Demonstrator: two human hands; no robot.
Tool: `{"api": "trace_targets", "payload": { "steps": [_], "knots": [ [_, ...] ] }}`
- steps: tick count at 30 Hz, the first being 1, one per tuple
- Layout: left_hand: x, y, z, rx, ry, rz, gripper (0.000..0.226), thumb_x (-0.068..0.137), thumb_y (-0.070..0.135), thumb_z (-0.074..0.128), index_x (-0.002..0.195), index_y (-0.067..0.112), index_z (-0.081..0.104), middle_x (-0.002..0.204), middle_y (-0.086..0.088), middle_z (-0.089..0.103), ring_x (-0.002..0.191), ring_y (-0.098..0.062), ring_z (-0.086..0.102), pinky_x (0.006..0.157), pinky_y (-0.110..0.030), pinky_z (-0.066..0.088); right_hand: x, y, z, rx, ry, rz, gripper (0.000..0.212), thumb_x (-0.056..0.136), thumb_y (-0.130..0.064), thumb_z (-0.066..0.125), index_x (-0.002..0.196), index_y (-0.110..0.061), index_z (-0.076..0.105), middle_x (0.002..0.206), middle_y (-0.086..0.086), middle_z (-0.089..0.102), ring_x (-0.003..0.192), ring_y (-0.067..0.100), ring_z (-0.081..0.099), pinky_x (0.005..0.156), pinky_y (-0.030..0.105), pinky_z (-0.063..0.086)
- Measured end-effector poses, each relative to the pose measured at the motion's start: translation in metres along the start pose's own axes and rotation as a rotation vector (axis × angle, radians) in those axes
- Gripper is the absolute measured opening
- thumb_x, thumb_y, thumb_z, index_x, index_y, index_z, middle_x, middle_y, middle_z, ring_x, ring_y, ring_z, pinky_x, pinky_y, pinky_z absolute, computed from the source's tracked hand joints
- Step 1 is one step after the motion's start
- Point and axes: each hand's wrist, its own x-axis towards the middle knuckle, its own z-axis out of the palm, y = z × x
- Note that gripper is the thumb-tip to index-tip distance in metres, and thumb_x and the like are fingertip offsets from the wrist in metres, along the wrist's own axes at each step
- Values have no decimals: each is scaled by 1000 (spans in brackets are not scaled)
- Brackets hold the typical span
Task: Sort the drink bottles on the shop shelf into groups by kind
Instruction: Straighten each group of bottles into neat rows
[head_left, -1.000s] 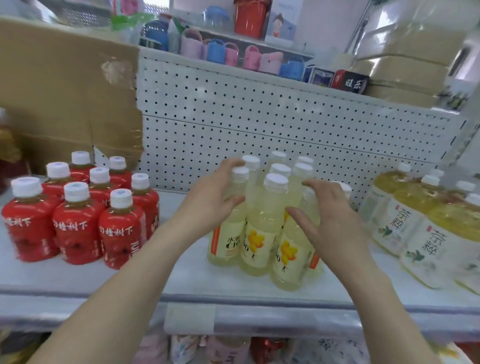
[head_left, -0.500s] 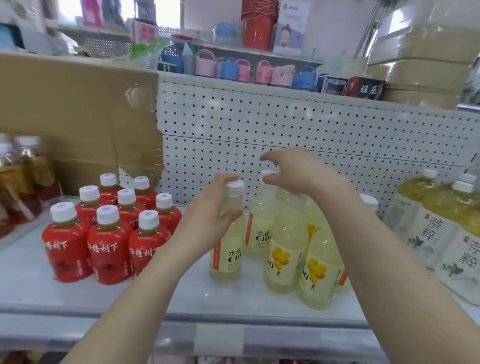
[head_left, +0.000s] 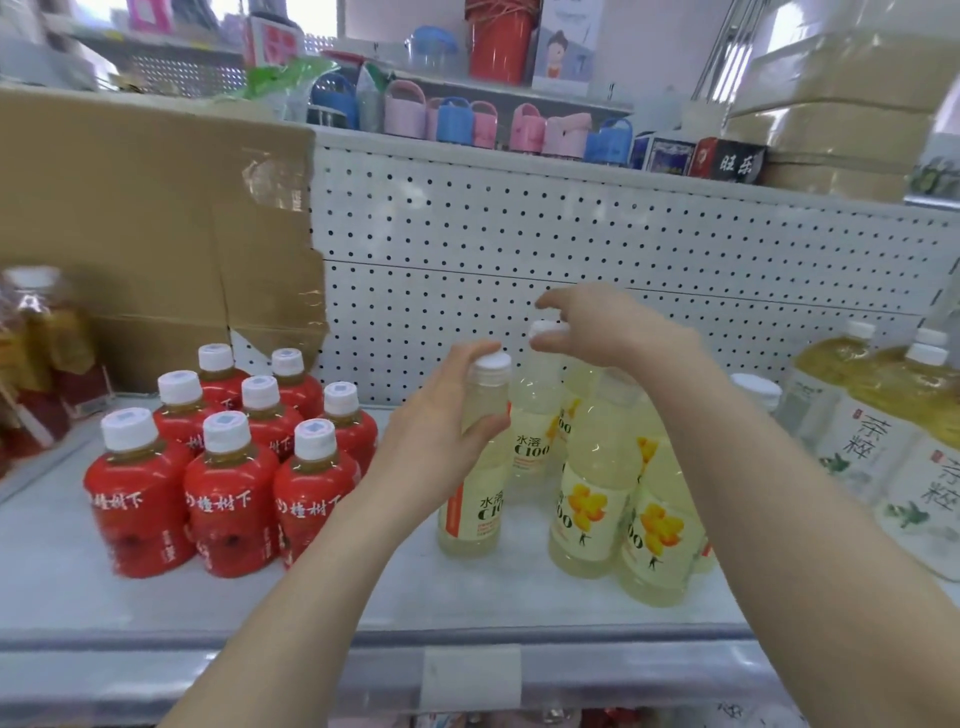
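Several pale yellow lemon drink bottles (head_left: 597, 499) with white caps stand in a cluster at the middle of the white shelf (head_left: 363, 597). My left hand (head_left: 441, 436) grips the neck of the front-left lemon bottle (head_left: 475, 514), which stands a little apart from the cluster. My right hand (head_left: 608, 327) reaches over the cluster and pinches the cap of a rear lemon bottle (head_left: 535, 410) between thumb and fingers. Several red-labelled bottles (head_left: 228, 499) form a group on the left. Large yellow tea bottles (head_left: 872, 441) stand on the right.
A white pegboard (head_left: 571, 239) backs the shelf, with cardboard (head_left: 156, 234) taped over its left part. Amber bottles (head_left: 36, 353) stand at the far left. A shelf above holds small coloured cups (head_left: 457, 119) and boxes. A gap of bare shelf separates the red group from the lemon bottles.
My right hand rose from the front of the lemon cluster to the cap of a rear bottle. The bottle in my left hand now stands apart to the left of the cluster.
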Motion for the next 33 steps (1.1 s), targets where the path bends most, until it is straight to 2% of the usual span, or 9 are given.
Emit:
{"api": "trace_targets", "payload": {
  "steps": [5, 9, 12, 15, 18, 22, 27, 30, 33],
  "knots": [
    [-5, -5, -2, -28, -24, 6, 60, 91, 40, 65, 134, 57, 27, 122, 9, 62, 107, -18, 62, 89, -47, 53, -79, 25, 10, 92, 272, 27, 42, 94, -60, 51, 117, -28, 65, 106, -4, 68, 108, 19, 54, 85, 36, 44],
    [6, 4, 13, -109, -61, 4, 57, 90, 31, 69, 132, 51, 36, 110, 28, 55, 99, -7, 63, 90, -44, 54, -110, 35, 27, 94, 335, 43, 47, 91, -66, 51, 123, -34, 62, 93, -6, 67, 107, 18, 48, 94, 42, 41],
    [22, 6, 36, -139, -64, 26, 56, 88, 34, 71, 130, 50, 37, 120, 13, 60, 103, -15, 63, 92, -45, 53, -112, 42, 31, 129, 389, 8, 41, 93, -61, 52, 123, -35, 63, 86, -10, 65, 107, 18, 48, 95, 42, 39],
    [41, 3, 56, -88, 9, 83, 59, 85, 36, 73, 135, 44, 42, 128, 8, 48, 116, -20, 53, 98, -47, 49, -112, 48, 30, 158, 367, -40, 38, 95, -57, 53, 125, -35, 62, 86, -11, 58, 110, 18, 48, 94, 41, 40],
    [53, 2, 65, -112, 35, 77, 60, 85, 29, 75, 137, 38, 46, 125, 11, 36, 111, -17, 53, 98, -43, 50, -111, 54, 30, 180, 346, -91, 37, 95, -56, 54, 126, -36, 61, 85, -14, 52, 110, 17, 52, 91, 40, 42],
    [57, 4, 67, -141, 29, 46, 58, 88, 24, 72, 137, 38, 47, 127, 13, 40, 101, -14, 60, 96, -42, 53, -108, 60, 33, 203, 344, -117, 37, 94, -59, 53, 124, -38, 62, 83, -15, 53, 101, 17, 57, 83, 36, 43],
    [54, 10, 67, -152, -20, -26, 60, 92, 21, 67, 142, 40, 41, 137, 7, 47, 112, -16, 59, 99, -45, 52, -103, 63, 38, 197, 358, -143, 36, 95, -59, 50, 122, -37, 60, 96, -6, 70, 97, 20, 62, 84, 42, 49],
    [39, 23, 67, -29, 116, -36, 62, 97, 30, 60, 151, 30, 31, 142, 6, 49, 127, -17, 50, 108, -43, 42, -106, 70, 41, 234, 402, -159, 40, 96, -59, 48, 128, -37, 59, 98, -8, 69, 105, 18, 54, 88, 39, 46],
    [15, 49, 63, -152, 220, 38, 51, 98, 42, 54, 145, 26, 43, 129, 10, 57, 116, -9, 56, 102, -35, 47, -115, 87, 48, 297, 546, -125, 43, 96, -54, 49, 130, -30, 60, 109, -5, 68, 114, 20, 45, 94, 33, 36]
  ]
}}
